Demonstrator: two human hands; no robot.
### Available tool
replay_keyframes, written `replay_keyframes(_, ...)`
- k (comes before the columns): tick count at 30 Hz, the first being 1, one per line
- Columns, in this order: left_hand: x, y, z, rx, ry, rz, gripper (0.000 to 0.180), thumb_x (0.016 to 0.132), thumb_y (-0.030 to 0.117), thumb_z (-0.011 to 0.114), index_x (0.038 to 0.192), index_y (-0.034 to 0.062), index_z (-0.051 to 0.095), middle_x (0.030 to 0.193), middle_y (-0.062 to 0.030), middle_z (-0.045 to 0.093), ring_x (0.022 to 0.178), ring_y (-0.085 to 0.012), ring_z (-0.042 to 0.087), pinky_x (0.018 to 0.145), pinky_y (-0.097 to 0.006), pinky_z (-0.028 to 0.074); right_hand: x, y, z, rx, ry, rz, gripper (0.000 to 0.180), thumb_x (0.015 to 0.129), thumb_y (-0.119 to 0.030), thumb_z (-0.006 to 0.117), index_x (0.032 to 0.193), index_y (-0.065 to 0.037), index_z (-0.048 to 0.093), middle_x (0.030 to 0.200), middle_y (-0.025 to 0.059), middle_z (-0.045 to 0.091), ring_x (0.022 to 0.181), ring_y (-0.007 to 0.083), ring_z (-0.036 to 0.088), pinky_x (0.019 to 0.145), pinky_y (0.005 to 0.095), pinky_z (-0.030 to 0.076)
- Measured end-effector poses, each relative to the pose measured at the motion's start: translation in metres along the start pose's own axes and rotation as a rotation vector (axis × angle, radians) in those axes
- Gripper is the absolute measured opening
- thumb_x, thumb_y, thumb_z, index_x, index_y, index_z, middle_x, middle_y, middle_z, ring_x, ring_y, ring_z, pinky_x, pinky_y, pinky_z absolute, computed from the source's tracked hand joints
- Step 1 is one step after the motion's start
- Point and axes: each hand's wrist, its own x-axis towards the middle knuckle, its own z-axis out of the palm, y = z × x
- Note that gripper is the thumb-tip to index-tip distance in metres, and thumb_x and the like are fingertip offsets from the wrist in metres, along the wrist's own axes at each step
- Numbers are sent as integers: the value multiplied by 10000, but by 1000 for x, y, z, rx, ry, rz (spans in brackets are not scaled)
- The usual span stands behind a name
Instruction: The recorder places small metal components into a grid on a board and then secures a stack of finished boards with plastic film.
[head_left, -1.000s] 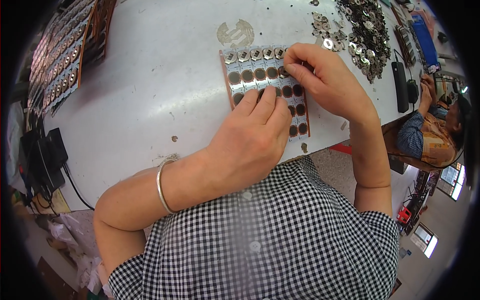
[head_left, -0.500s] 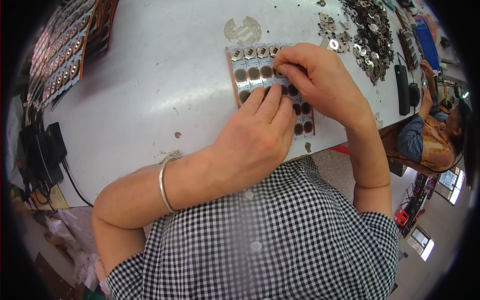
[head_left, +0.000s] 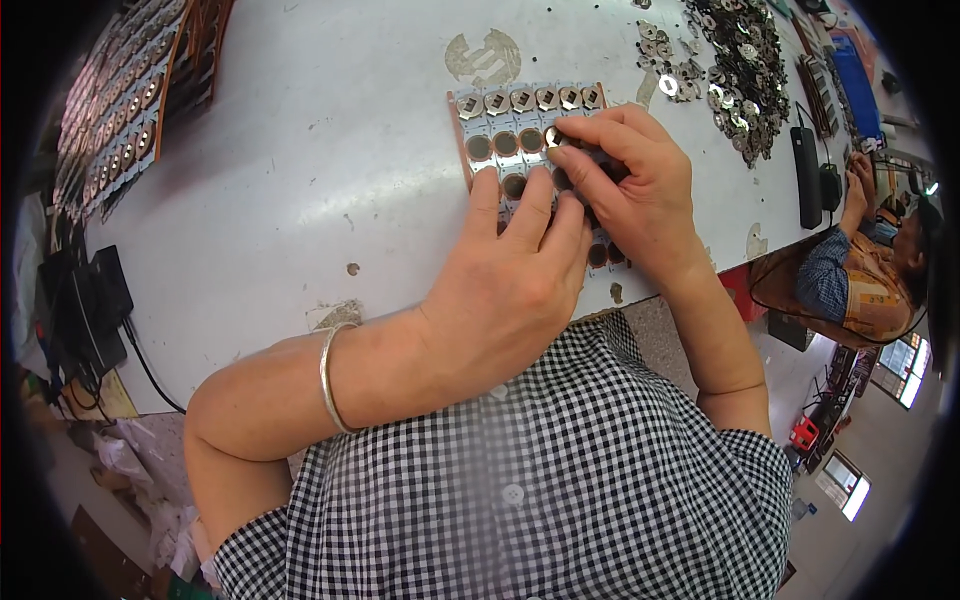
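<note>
At the far left edge of the white table (head_left: 300, 150), stacked strips of round metal parts (head_left: 110, 150) lie in rows, well apart from the hands. Nearer, at the table's left corner, a black box with a cable (head_left: 90, 310) sits at the edge.

The left hand (head_left: 510, 270), a silver bangle (head_left: 328, 375) on its wrist, lies palm down on the near part of a flat panel of small square cells (head_left: 525, 130). Its fingers are stretched out, close together and pressed flat, holding nothing; judging by the posture, they pin the panel so it does not slide on the smooth top.

The panel lies in the middle of the table, toward the near edge. Its far row shows silvery square pieces; the next rows show dark round openings ringed in copper. Its near and right part is hidden under both hands.

The right hand (head_left: 640, 190) rests on the panel's right side, fingers curled narrow with the tips bunched at a cell in the second row. A small shiny piece seems to sit at the fingertips, but I cannot tell whether it is pinched or only pressed.

Far right, a heap of loose metal pieces (head_left: 735, 70) lies within reach of that hand, likely as supply. Beyond it lie dark oblong objects (head_left: 808, 175), and another person (head_left: 870, 260) sits past the table's right edge.
</note>
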Motion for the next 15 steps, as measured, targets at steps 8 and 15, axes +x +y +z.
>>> replay_keyframes(8, 0, -1, 0, -26, 20, 20, 525, 744, 255, 808, 1183, -12, 699, 1295, -187, 600, 1260, -391, 541, 1064, -612, 409, 2, -2, 1, -75, 23, -73, 251, 838, -30, 797, 1084, -13, 757, 934, 71, 668, 800, 147, 640, 661, 277, 527)
replay_keyframes(15, 4, -4, -4, -52, 47, 28, 530, 732, 245, 822, 1181, -11, 702, 1272, -171, 612, 1249, -377, 550, 1038, -593, 426, 5, 3, -10, -24, 64, -50, 232, 849, -69, 779, 1080, -44, 767, 945, 48, 670, 810, 137, 589, 682, 274, 485)
